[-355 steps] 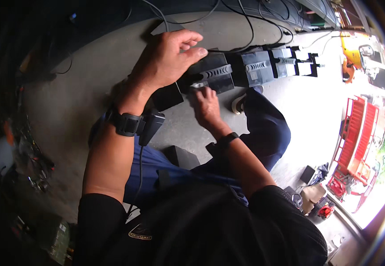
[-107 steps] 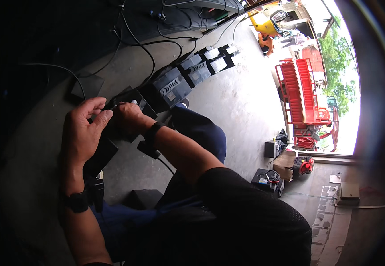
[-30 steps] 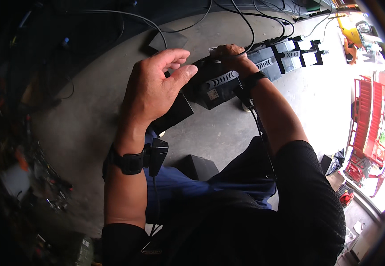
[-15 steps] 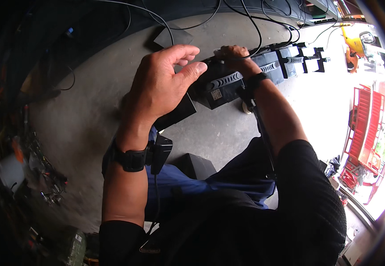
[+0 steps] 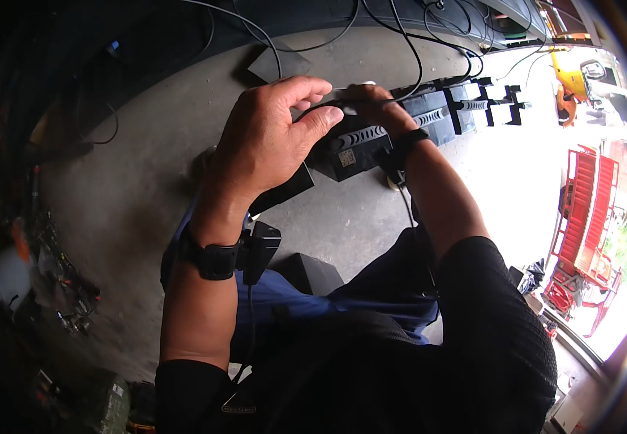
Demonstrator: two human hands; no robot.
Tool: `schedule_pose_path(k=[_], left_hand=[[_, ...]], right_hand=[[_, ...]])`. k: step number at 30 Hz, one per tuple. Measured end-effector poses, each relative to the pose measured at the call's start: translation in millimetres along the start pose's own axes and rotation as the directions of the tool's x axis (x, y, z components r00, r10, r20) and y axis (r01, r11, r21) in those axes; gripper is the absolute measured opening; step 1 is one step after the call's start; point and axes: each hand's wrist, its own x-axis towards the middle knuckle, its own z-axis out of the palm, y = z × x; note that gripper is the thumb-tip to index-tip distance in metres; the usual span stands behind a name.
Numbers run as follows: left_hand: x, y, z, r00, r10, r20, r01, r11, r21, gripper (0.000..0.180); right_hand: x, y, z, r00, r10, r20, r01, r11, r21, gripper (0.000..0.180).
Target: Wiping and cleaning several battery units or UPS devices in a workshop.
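Note:
My left hand (image 5: 273,134) hovers over the near end of a row of black cases with grey, slotted strips. Its fingers are loosely curled and apart from the thumb, with nothing visible between them. Close to its fingertips, my right hand (image 5: 375,103) reaches over the nearest black case (image 5: 360,155), which has a square code label. The right fingers are smeared by motion, and a pale, shiny thing (image 5: 348,92) shows beside them; I cannot tell whether they hold it. A black cable (image 5: 416,54) hangs down by the right hand. Each wrist carries a black strap with a small box.
Black boxes lie on the concrete floor (image 5: 349,217), one (image 5: 313,273) between my legs and another (image 5: 278,64) beyond my hands. Cables trail along the dark far side. Tools and clutter (image 5: 67,296) lie at the left. A red metal frame (image 5: 584,217) stands at the right.
My right hand has shifted slightly left and nearer, toward my left fingertips, and is now blurred. A pale, shiny thing shows more plainly between the hands. My left hand has barely moved.

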Motion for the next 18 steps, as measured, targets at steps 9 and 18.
schedule_pose_path(k=[9,18], left_hand=[[-1.7,-6.3,-6.3,0.998,-0.039,-0.042,0.038,0.999,-0.018,0.030],[0.4,-4.7,-11.8,0.993,0.079,-0.086,-0.082,0.996,-0.033,0.029]], right_hand=[[-21.7,24.4,-32.1,0.940,0.306,0.147,-0.264,0.931,-0.253,0.037],[-175.3,1.2,-20.7,0.850,0.357,-0.388,-0.296,0.932,0.208,0.019]])
